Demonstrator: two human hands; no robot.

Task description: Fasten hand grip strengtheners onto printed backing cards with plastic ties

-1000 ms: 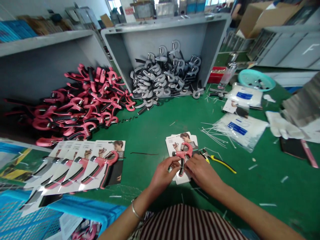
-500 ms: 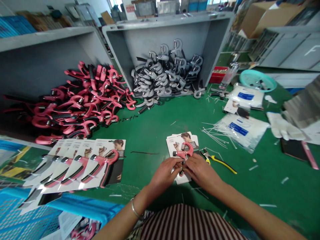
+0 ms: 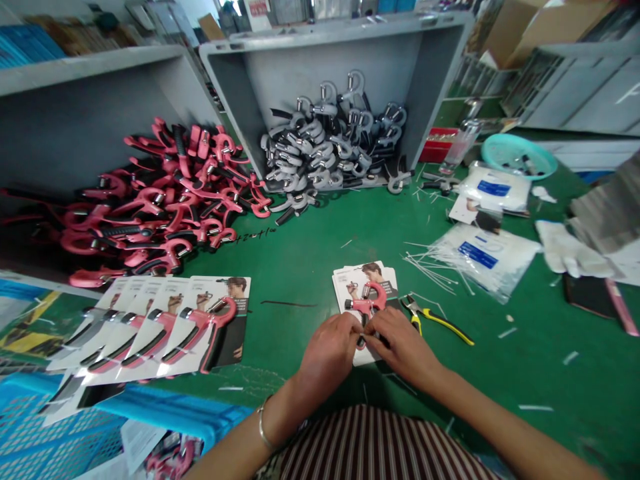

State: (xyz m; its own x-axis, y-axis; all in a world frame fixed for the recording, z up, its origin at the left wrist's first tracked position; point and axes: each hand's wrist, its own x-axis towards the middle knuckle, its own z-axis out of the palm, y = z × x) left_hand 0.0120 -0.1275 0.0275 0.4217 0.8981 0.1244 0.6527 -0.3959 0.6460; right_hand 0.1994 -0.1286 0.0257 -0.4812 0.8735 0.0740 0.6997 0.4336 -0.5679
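On green table (image 3: 305, 267), handwritten "+200+100" (image 3: 256, 235), left hand (image 3: 333, 350) and right hand (image 3: 400, 335), grip pinched on pink exerciser (image 3: 371, 304) over printed card (image 3: 349, 284)

A pale wall (image 3: 40, 9) is seen at the upper left, above brown cartons (image 3: 75, 37) and blue bins (image 3: 27, 50). The foreground is filled by a green-topped table (image 3: 300, 257), softly lit. Beyond it, green floor (image 3: 453, 108) is glimpsed at the right, where an open cardboard box (image 3: 563, 30) is set near a grey crate (image 3: 590, 90).

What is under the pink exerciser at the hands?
Printed cards lie stacked beneath the pink exerciser. The left hand and right hand partly hide them; lower cards are mostly covered.
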